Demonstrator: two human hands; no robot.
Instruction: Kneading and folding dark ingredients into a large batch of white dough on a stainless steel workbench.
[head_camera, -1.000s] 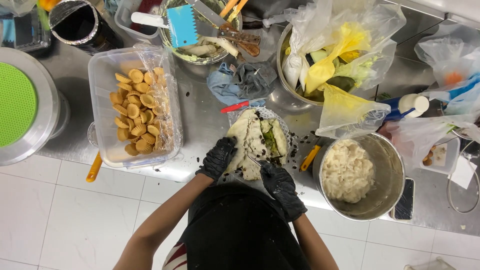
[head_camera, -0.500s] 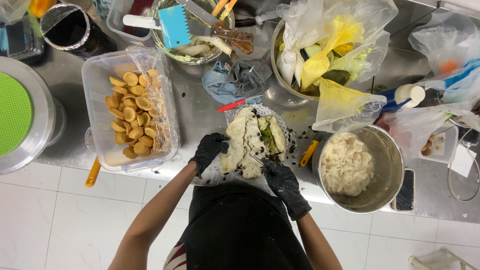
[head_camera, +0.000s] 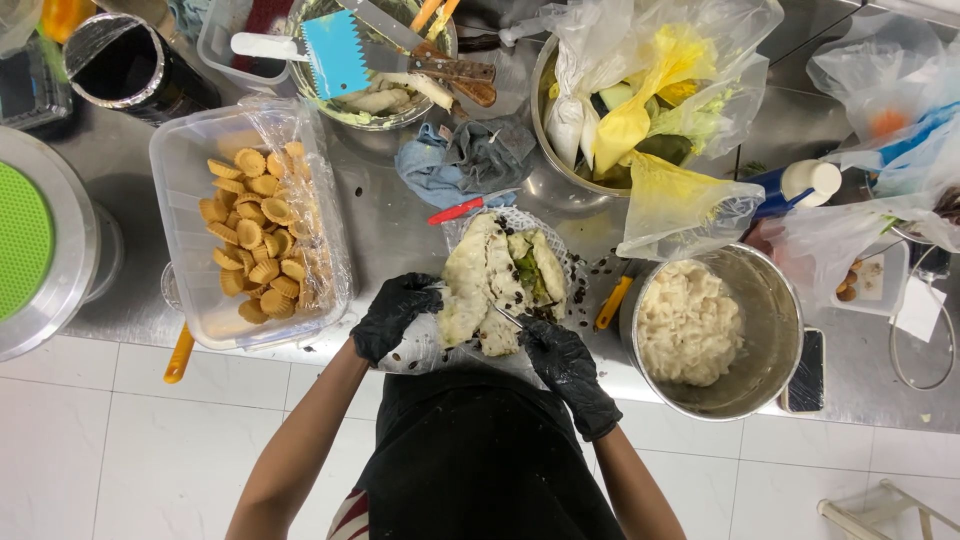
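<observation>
Green-topped round container (head_camera: 30, 250) cut off by left edge.

left: tub of small tart shells (head_camera: 255, 235) near, bare steel strip (head_camera: 385, 235) between it and dough (head_camera: 500, 280) | right: metal pot (head_camera: 712, 325) just beside, yellow-handled tool (head_camera: 612, 302) in gap | far: crumpled cloth (head_camera: 465, 160), red-handled tool (head_camera: 460, 209), bag-filled bowl (head_camera: 640, 100) block | near: counter edge open

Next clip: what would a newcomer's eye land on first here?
Two black-gloved hands, left hand and right hand, work a pale dough lump with green filling at the counter's front edge. Left of it sits a clear tub of small golden tart shells; right, a steel pot of pale dough.
</observation>
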